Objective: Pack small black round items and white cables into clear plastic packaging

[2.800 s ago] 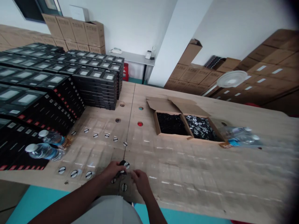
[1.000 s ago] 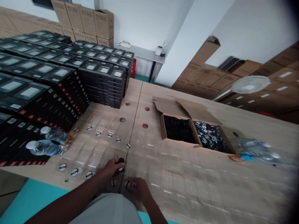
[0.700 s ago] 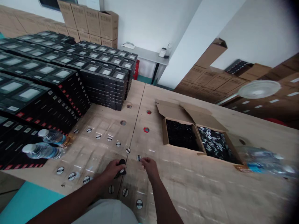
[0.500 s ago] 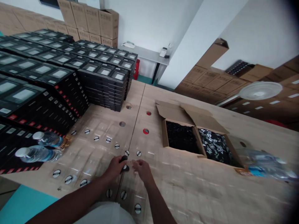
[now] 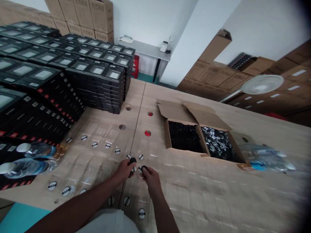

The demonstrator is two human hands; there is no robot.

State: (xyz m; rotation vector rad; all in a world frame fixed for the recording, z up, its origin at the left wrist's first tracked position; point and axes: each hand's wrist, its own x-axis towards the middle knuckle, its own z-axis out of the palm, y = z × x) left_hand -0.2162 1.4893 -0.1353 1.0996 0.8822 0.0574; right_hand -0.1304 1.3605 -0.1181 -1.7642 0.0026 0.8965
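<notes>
Left hand (image 5: pixel 123 172) is closed around a small round black part (image 5: pixel 132 160), which projects above the fingers. Right hand (image 5: pixel 151 179) is narrowly pinched on a second small round black part (image 5: pixel 144 168), held at the fingertips. The hands are just apart, above the wooden worktop (image 5: pixel 194 200), and the left hand lies beside its lengthwise seam. Round black-and-white labelled discs (image 5: pixel 140 169) lie flat on the worktop in rows around and beyond both hands; one sits directly between them. Further forward stand two adjoining open cardboard cartons (image 5: pixel 176 111): the left holds loose black pieces (image 5: pixel 183 136), the right black-and-white patterned pieces (image 5: pixel 218 145). A plastic-wrapped water bottle pack (image 5: pixel 264 158) touches the right carton. Stacked black retail boxes (image 5: pixel 97 90) and two water bottles (image 5: pixel 31 167) occupy the left side.
</notes>
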